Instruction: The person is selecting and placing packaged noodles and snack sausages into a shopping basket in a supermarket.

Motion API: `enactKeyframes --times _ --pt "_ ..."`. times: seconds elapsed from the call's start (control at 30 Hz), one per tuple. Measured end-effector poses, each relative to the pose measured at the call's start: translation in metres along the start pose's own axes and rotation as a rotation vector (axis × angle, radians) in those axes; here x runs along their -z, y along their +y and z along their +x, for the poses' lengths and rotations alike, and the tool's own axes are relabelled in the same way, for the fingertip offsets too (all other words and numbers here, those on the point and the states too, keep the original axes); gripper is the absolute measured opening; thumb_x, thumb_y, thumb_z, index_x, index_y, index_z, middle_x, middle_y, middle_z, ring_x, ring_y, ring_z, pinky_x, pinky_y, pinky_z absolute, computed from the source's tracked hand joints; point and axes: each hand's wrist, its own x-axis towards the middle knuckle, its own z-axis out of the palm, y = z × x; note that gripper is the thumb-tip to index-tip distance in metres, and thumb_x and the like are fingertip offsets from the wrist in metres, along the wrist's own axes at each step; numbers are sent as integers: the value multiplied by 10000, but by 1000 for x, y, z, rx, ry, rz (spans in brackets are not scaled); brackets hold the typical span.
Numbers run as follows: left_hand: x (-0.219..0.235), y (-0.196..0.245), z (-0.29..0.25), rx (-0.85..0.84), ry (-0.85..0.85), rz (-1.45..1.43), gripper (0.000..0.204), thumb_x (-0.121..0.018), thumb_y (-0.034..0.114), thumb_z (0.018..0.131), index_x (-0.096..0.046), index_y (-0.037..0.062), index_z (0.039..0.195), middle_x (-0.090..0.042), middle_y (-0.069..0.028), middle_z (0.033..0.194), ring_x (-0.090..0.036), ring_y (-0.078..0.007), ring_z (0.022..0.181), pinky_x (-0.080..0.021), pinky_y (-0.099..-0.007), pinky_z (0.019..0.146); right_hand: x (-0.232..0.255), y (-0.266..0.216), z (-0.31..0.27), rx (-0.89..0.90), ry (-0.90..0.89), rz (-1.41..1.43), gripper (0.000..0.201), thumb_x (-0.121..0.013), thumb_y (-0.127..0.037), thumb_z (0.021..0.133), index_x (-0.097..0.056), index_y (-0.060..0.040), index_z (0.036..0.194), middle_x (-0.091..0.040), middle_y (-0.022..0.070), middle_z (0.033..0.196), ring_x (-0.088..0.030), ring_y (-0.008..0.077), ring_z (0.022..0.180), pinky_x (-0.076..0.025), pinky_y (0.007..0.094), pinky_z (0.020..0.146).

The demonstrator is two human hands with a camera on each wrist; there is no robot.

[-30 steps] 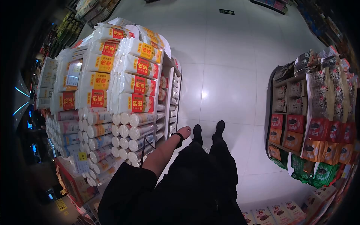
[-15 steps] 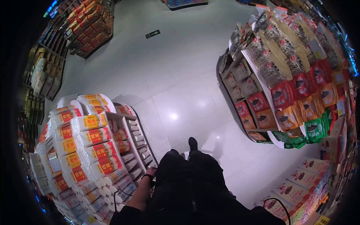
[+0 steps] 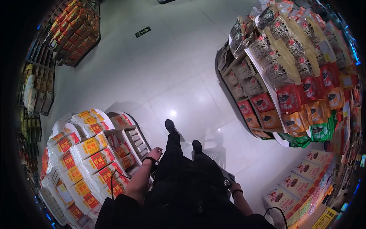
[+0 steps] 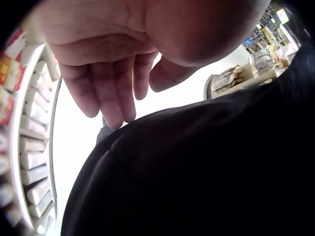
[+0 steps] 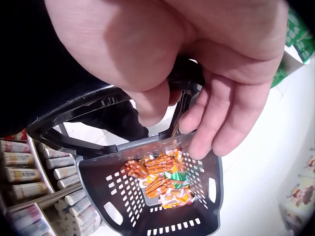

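The left hand hangs beside the dark trousers in the head view, holding nothing; its fingers are relaxed in the left wrist view. At the other side of the body the right hand is curled round the black handle of a grey shopping basket. Several orange and white snack packets, with a bit of green, lie at the bottom of the basket. In the head view most of the basket is hidden by the legs.
A shelf unit with red and yellow packs and white rolls stands at the left. Bagged goods fill a shelf at the right, with boxes below it. Pale tiled floor runs between them.
The view has swung left and moved along the aisle, and the feet have stepped. The right hand and part of the basket now show in the head view.
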Motion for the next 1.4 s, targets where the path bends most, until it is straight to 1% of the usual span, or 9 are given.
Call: enactKeyframes --times 0.2,0.37,0.57,0.63,0.77,0.87,1.0,1.2,1.4 --pt "106 37 91 -78 -35 81 403 -621 233 1007 -698 37 1351 -802 -190 1087 -773 -325 1035 -590 -437 960 45 -70 42 145 -16 -166 303 -704 -165 951 -785 -204 1240 -808 159 1132 -766 375 1096 -609 494 956" --pt "193 31 132 -85 -7 -79 371 -578 156 1028 -644 7 1362 -800 -170 1079 -753 -220 891 -607 -372 819 73 -193 53 368 -50 -279 365 -702 -137 932 -781 -251 1270 -769 196 1077 -764 395 1065 -615 505 959" --pt "244 -38 166 67 20 -78 370 -574 157 1027 -692 -30 1323 -811 -180 1030 -790 -256 889 -633 -394 840 88 -305 41 500 -30 -435 354 -658 -344 1029 -733 -148 1314 -772 270 1091 -767 399 1096 -598 512 983" --pt "248 -49 166 130 27 -27 365 -590 146 1003 -709 -39 1294 -815 -186 1035 -797 -272 885 -634 -404 843 87 -327 63 347 -6 -219 420 -676 -365 1005 -698 -27 1254 -776 277 1101 -750 438 1103 -578 536 996" --pt "228 -95 189 94 60 111 361 -611 194 999 -727 -34 1253 -816 -206 1042 -800 -279 929 -631 -399 870 169 -405 52 192 102 -2 243 -666 -282 1000 -789 -96 1098 -700 241 1076 -752 427 1026 -618 536 899" --pt "205 -85 188 73 4 -95 338 -596 186 1040 -716 -19 1281 -818 -184 1025 -796 -276 931 -634 -401 849 191 -439 61 757 183 -680 206 -682 -233 981 -795 -92 1080 -684 204 1016 -751 424 1016 -624 527 885" --pt "174 -65 181 18 -23 -315 315 -589 159 1058 -676 -24 1299 -801 -152 997 -775 -219 870 -629 -370 803 208 -527 23 444 -26 -133 337 -640 -201 1011 -642 10 1273 -758 276 1093 -742 456 1072 -597 532 942" --pt "170 -43 149 10 37 -430 334 -582 114 1027 -639 -25 1326 -784 -154 1025 -754 -215 843 -618 -369 807 159 -524 70 686 -182 -376 379 -577 -237 1000 -696 27 1245 -760 293 1220 -739 434 1163 -564 529 1037" --pt "168 -70 134 66 151 -639 319 -583 99 1014 -644 -44 1293 -769 -153 975 -744 -205 814 -615 -349 723 257 -470 72 667 -87 -455 801 -697 -166 946 -368 -320 1660 -690 279 1227 -718 483 1082 -570 603 968"
